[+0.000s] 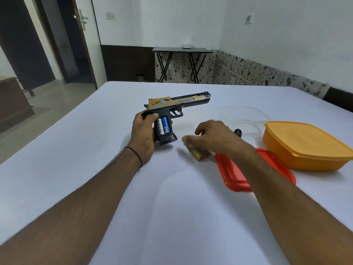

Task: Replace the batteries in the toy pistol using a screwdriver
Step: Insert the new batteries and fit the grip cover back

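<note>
White table (172, 207) | left hand (142, 134) grips pistol (179, 103) | right hand (215, 136) blurred, loosely spread, half-hides screwdriver (238, 132)

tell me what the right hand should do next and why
Probably lower the right hand onto the gold cover lying just beneath it and pinch it. The left hand holds the toy pistol with the grip compartment open and two batteries seated, so the cover looks next, if those cells are the fresh ones.
</note>
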